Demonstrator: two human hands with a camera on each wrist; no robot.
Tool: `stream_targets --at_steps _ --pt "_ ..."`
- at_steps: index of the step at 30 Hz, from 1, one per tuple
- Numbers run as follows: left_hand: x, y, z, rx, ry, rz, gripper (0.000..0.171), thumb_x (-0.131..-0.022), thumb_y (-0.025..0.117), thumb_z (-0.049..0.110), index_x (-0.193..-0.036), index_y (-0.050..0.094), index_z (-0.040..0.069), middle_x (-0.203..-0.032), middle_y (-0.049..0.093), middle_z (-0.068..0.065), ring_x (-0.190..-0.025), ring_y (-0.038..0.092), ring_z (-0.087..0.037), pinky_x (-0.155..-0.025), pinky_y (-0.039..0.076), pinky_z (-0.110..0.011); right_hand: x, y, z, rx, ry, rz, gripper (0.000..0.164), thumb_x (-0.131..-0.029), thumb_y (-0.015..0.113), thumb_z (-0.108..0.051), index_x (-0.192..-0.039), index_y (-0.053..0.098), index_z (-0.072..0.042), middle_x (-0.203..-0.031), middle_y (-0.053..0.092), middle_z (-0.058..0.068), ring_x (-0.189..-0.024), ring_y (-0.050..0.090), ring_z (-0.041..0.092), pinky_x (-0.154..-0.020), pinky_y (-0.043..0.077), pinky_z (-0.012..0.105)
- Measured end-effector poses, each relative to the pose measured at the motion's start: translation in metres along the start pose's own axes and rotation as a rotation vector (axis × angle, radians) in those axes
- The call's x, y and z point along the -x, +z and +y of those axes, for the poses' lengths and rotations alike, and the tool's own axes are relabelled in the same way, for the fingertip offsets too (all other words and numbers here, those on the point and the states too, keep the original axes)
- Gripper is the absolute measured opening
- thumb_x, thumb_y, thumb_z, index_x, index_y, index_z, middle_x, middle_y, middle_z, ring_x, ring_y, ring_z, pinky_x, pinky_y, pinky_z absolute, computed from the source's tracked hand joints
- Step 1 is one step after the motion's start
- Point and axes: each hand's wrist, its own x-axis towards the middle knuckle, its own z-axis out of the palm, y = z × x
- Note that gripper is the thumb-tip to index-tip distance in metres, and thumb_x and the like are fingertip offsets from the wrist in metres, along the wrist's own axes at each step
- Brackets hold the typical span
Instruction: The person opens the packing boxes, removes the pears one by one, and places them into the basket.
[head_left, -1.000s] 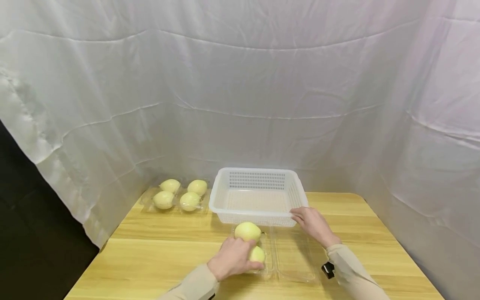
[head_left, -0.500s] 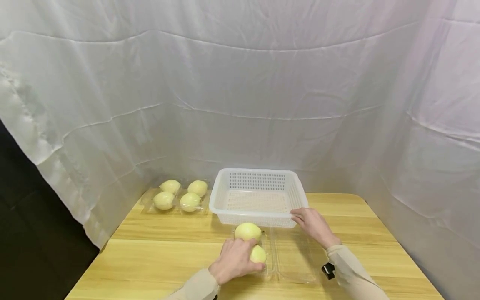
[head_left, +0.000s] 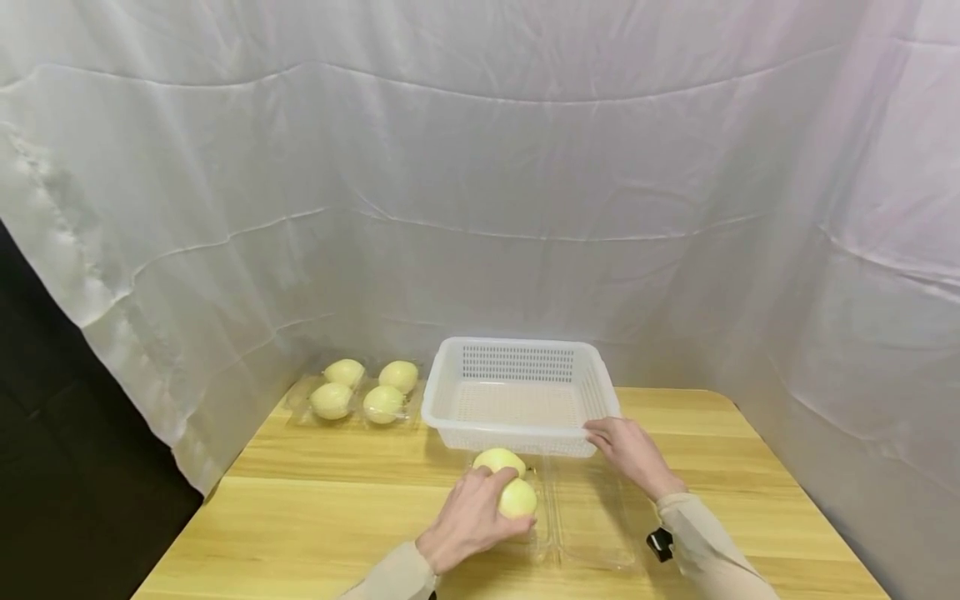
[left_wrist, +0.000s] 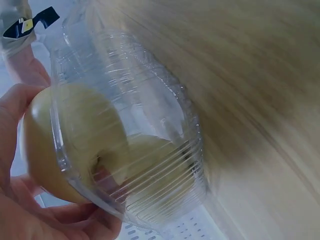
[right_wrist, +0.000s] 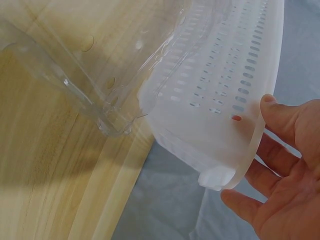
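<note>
Pale drapes (head_left: pixel 525 192) enclose a wooden tabletop (head_left: pixel 300 525)

From where I stand, dark cloth (head_left: pixel 45 433) hangs beyond the tabletop's left edge. By the far left corner, four yellow fruits (head_left: pixel 330 402) sit in clear plastic packaging (head_left: pixel 298 408); whether it is one box or two, I can't tell.

Further right, toward the near side of the tabletop, the person's left hand (head_left: pixel 471 515) comes out of a beige sleeve (head_left: pixel 397 573) and grips a pale yellow fruit (head_left: pixel 517 498), thumb on one side and fingers on the other. That fruit bulges above the rim of an unlidded clear box (head_left: pixel 543 537). Just beside it, toward the far edge, a second fruit (head_left: pixel 498 461) sits in the same box.

Behind them, near the middle of the far edge, stands a white basket (head_left: pixel 517 429), slotted and upright. On the box's right side, its clear lid (head_left: pixel 592 525) lies folded flat against the wood.

At the basket's near right corner, the right hand (head_left: pixel 632 452) holds the rim between thumb and fingers. A small black device (head_left: pixel 660 544) sits at that wrist. Beyond, the tabletop's far right corner is rounded.
</note>
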Motion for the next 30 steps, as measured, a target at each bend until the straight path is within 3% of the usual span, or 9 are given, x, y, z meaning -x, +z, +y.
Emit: stream_targets --at_steps 10,15,20,26,30 --pt "-0.002 -0.009 0.000 0.157 -0.071 0.028 0.054 -0.071 0.075 0.051 -0.114 0.063 0.020 -0.098 0.060 -0.002 -0.075 0.053 -0.007 -0.053 0.040 -0.013 0.000 0.000 -0.001 0.001 -0.003 0.010 0.021 -0.092 0.066 -0.012 -0.110 0.072 -0.002 -0.111 0.072 0.017 -0.101 0.068 0.036 -0.088 0.054 0.052" --pt "-0.004 -0.012 -0.001 0.254 -0.143 0.006 0.055 -0.071 0.075 0.048 -0.114 0.061 0.018 -0.105 0.059 -0.003 -0.077 0.053 -0.008 -0.051 0.043 -0.014 0.001 0.000 -0.002 0.003 -0.002 0.006 0.022 -0.092 0.065 -0.012 -0.111 0.071 -0.001 -0.112 0.071 0.017 -0.103 0.068 0.036 -0.090 0.053 0.052" --pt "-0.006 -0.015 -0.004 0.311 -0.216 -0.019 0.053 -0.070 0.075 0.043 -0.113 0.058 0.017 -0.100 0.053 0.003 -0.076 0.051 -0.008 -0.052 0.045 -0.016 0.001 -0.001 -0.003 -0.002 -0.001 -0.001 0.022 -0.093 0.065 -0.011 -0.111 0.071 -0.001 -0.112 0.071 0.018 -0.102 0.068 0.036 -0.090 0.053 0.052" --pt "-0.012 -0.022 -0.009 0.402 -0.219 0.008 0.054 -0.074 0.074 0.033 -0.122 0.057 0.015 -0.108 0.058 0.000 -0.084 0.054 -0.011 -0.056 0.047 -0.018 0.001 -0.002 -0.004 -0.001 -0.006 0.007 0.022 -0.093 0.065 -0.011 -0.110 0.072 0.000 -0.111 0.072 0.018 -0.101 0.068 0.037 -0.089 0.053 0.052" --pt "-0.016 -0.026 -0.015 0.494 -0.212 0.070 0.046 -0.076 0.072 0.028 -0.120 0.060 0.021 -0.110 0.060 -0.001 -0.085 0.055 -0.013 -0.058 0.049 -0.021 0.000 -0.003 -0.005 0.004 -0.012 0.007 0.021 -0.093 0.065 -0.011 -0.110 0.072 0.000 -0.111 0.072 0.018 -0.101 0.068 0.037 -0.089 0.053 0.052"
